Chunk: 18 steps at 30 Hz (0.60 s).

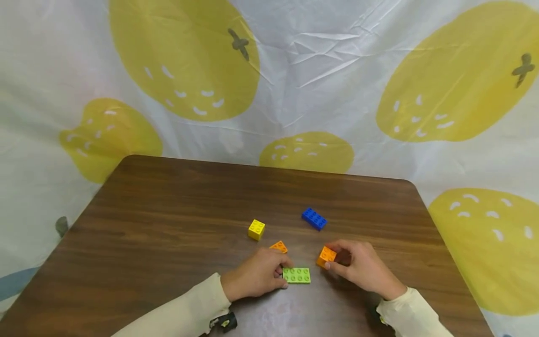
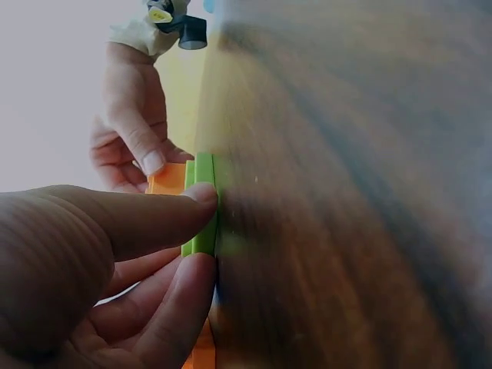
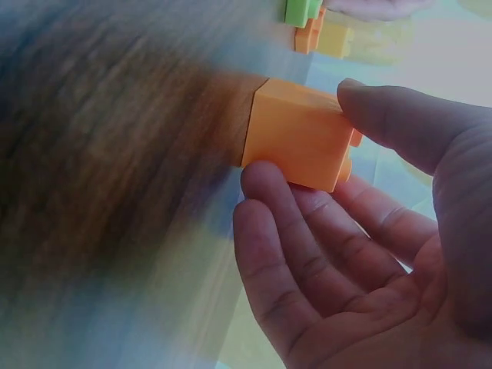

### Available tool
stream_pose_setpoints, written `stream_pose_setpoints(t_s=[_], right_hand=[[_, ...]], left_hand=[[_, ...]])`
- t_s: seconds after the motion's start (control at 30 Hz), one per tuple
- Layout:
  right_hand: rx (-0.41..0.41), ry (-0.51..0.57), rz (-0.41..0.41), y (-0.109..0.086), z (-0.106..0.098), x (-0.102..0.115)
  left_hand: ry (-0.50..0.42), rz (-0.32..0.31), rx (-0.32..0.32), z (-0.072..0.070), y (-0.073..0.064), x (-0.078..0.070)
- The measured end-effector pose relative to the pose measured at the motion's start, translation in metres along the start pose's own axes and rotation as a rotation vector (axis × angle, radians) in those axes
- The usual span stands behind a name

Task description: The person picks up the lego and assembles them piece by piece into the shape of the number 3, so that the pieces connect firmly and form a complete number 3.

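Observation:
A flat light green toy brick with two rows of studs lies on the table. My left hand pinches its left end; the left wrist view shows thumb and finger on its edge. To the right, a cube-like orange toy brick is held by my right hand. In the right wrist view the thumb is at the stud side of this orange block, with fingers along another side. A second orange brick sits just beyond the left hand, partly hidden by it.
Farther back on the brown table stand a yellow brick, left of centre, and a blue brick, right of centre. A white cloth with yellow fruit prints hangs behind the table's far edge.

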State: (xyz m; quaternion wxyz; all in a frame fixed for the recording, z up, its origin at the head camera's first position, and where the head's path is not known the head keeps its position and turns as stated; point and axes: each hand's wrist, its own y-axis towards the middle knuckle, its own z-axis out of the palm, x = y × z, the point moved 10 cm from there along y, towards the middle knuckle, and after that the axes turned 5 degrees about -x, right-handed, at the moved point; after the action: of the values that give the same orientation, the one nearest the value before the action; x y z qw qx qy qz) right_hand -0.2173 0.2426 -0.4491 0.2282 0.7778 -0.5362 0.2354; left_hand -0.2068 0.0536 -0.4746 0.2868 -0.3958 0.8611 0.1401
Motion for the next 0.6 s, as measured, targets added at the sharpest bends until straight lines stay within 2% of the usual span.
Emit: stream_pose_setpoints(t_s=[0.17, 0.37, 0.6], right_hand=[[-0.006, 0.002, 0.019, 0.0, -0.0004, -0.0011], [-0.019, -0.005, -0.001, -0.0008, 0.0005, -0.0008], [-0.059, 0.01, -0.011, -0.0029, 0.0009, 0.0021]], left_hand=[[-0.022, -0.006, -0.003, -0.0013, -0.0021, 0.0018], [-0.012, 0.009, -0.018, -0.0036, -0.0039, 0.0009], [-0.053, 0.007, -0.047, -0.006, -0.0081, -0.0002]])
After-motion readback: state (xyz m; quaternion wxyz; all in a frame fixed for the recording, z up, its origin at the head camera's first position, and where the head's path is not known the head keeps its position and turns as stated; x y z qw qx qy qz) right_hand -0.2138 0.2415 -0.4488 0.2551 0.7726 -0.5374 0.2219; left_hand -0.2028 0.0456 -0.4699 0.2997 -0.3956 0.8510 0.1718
